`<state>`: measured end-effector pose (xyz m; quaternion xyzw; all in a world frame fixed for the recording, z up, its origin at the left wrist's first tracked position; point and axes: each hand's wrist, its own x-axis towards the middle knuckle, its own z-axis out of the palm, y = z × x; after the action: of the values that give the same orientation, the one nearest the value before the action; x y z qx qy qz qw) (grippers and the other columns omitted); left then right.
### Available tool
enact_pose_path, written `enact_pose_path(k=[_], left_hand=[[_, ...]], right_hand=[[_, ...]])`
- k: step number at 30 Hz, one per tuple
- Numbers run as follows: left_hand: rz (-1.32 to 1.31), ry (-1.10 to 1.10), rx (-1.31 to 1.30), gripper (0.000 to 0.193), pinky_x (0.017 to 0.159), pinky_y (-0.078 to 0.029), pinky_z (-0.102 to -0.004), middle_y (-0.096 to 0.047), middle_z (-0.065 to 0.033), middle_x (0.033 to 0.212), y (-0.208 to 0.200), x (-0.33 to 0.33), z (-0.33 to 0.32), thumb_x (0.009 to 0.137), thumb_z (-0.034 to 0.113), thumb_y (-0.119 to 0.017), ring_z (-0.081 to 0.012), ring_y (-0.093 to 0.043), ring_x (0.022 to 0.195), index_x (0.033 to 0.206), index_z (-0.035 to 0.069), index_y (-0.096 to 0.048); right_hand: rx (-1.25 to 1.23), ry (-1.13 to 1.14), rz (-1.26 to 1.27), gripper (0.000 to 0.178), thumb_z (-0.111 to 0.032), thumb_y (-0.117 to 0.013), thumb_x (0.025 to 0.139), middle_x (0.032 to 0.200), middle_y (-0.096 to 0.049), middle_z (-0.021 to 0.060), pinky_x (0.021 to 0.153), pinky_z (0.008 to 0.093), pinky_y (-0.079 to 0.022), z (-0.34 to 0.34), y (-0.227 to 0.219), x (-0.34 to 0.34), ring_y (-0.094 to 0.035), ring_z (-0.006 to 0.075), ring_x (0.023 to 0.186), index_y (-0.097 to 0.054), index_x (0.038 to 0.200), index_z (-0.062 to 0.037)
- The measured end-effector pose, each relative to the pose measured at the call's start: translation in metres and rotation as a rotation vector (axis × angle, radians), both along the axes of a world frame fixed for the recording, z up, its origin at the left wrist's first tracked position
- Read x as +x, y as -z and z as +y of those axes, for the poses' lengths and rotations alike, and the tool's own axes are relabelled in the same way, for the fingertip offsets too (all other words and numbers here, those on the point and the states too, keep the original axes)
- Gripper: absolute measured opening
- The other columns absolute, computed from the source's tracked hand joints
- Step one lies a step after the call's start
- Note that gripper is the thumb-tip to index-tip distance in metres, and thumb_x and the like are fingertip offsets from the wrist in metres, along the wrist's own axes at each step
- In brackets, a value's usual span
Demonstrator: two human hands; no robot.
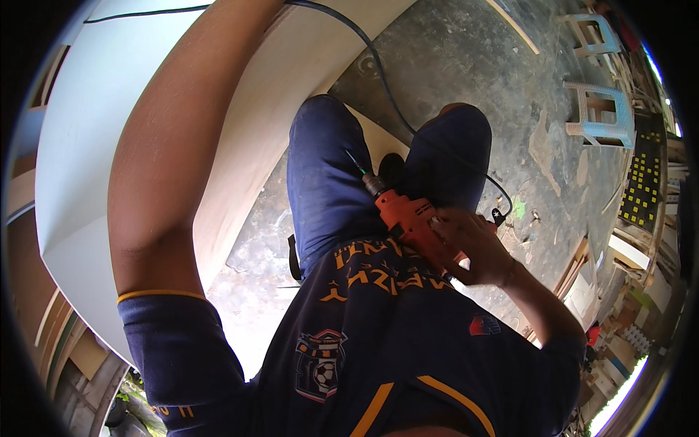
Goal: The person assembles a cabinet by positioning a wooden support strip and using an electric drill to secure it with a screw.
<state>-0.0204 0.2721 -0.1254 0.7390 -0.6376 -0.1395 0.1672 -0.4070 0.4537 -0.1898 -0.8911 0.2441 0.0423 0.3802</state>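
Observation:
A red corded power drill (408, 218) lies across my lap, its black chuck (374, 183) pointing up and to the left. From the chuck a thin drill bit (354, 161) sticks out over my left thigh. My right hand (477, 247) is wrapped round the drill's rear body and handle, with some fingers hidden behind it. My left forearm (175, 131) stretches up past the top edge, over a large pale board (87, 124), so my left hand is out of view.
A black cord (389, 95) loops from the top across my right knee towards the drill. Two light blue plastic stools (619, 116) stand on the grey concrete floor (510, 87) at the right. Stacked wood offcuts (626, 349) line the right edge, and more boards (54, 328) lean at the left.

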Motion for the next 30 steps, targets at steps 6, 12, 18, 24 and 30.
enact_pose_path(k=[6,12,18,24,30], left_hand=[[0.008,-0.011,-0.005,0.079,0.095,-0.045,-0.0384,-0.059,-0.0308,0.112,0.006,-0.003,-0.004,0.064,0.034,-0.070,-0.0403,-0.057,0.109,0.123,-0.011,-0.041],[0.004,-0.019,0.002,0.079,0.094,-0.045,-0.0382,-0.060,-0.0305,0.111,0.002,-0.006,-0.002,0.063,0.034,-0.071,-0.0400,-0.057,0.108,0.123,-0.010,-0.042],[-0.005,-0.045,0.003,0.079,0.094,-0.045,-0.0387,-0.060,-0.0300,0.111,0.009,0.001,-0.008,0.063,0.034,-0.071,-0.0406,-0.057,0.107,0.122,-0.009,-0.043],[0.028,-0.018,-0.028,0.080,0.095,-0.044,-0.0389,-0.059,-0.0298,0.113,0.010,0.000,-0.005,0.063,0.034,-0.072,-0.0403,-0.056,0.109,0.124,-0.008,-0.042],[-0.006,-0.048,0.011,0.081,0.096,-0.043,-0.0397,-0.058,-0.0289,0.114,0.002,-0.006,-0.001,0.064,0.034,-0.072,-0.0396,-0.055,0.111,0.127,-0.006,-0.042]], right_hand=[[-0.363,0.071,0.252,0.074,-0.016,-0.073,0.065,0.131,-0.042,0.0186,0.091,0.0453,-0.041,0.039,0.027,-0.037,-0.049,0.0372,0.109,-0.046,0.133,-0.0148],[-0.423,0.197,0.095,0.069,-0.026,-0.078,0.062,0.126,-0.046,0.0170,0.085,0.0434,-0.044,0.037,0.049,-0.037,-0.051,0.0357,0.101,-0.053,0.125,-0.0099],[-0.423,0.246,-0.052,0.075,-0.033,-0.080,0.060,0.128,-0.051,0.0181,0.087,0.0429,-0.044,0.040,0.059,-0.045,-0.053,0.0345,0.104,-0.052,0.124,-0.0038],[-0.375,0.231,-0.047,0.068,-0.030,-0.078,0.065,0.124,-0.057,0.0172,0.087,0.0406,-0.044,0.041,0.050,-0.050,-0.058,0.0311,0.103,-0.052,0.121,-0.0016],[-0.275,0.259,-0.158,0.055,-0.023,-0.073,0.072,0.119,-0.059,0.0179,0.084,0.0399,-0.050,0.040,0.031,-0.042,-0.062,0.0327,0.101,-0.054,0.117,0.0011]])
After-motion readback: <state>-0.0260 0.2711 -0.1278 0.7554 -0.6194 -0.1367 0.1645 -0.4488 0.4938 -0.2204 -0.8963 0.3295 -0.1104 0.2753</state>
